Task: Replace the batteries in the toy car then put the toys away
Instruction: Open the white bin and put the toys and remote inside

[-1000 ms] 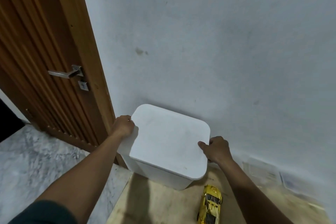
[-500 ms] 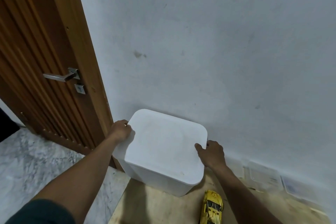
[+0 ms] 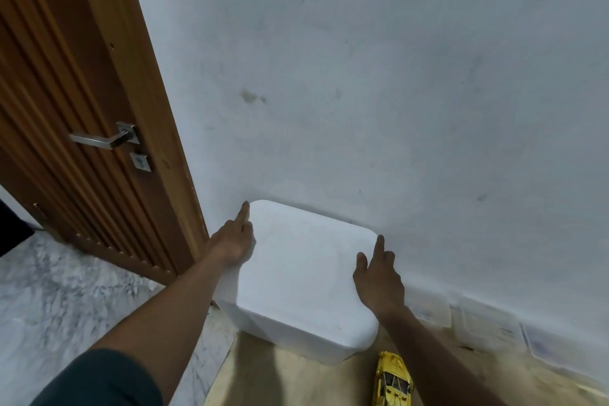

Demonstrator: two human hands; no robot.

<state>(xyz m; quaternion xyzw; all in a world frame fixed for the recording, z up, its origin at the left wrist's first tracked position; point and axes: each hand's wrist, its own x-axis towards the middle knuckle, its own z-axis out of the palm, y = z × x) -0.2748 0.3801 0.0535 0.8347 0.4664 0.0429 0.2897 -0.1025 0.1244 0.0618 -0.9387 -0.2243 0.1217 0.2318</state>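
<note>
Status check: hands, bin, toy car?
Left hand and right hand at opposite edges of white bin lid, index fingers straight, grip unclear. Lid on. Yellow toy car on floor outside bin. Nothing blocking.

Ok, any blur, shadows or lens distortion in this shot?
Head view: dim, flat light; the wide lens slants the brown wooden door frame; a soft shadow lies on the beige floor before the white lidded plastic bin; the yellow toy car is cropped by the bottom edge.

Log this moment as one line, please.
left hand: index straight, on box | right hand: index straight, on box | car: floor, by box
</note>
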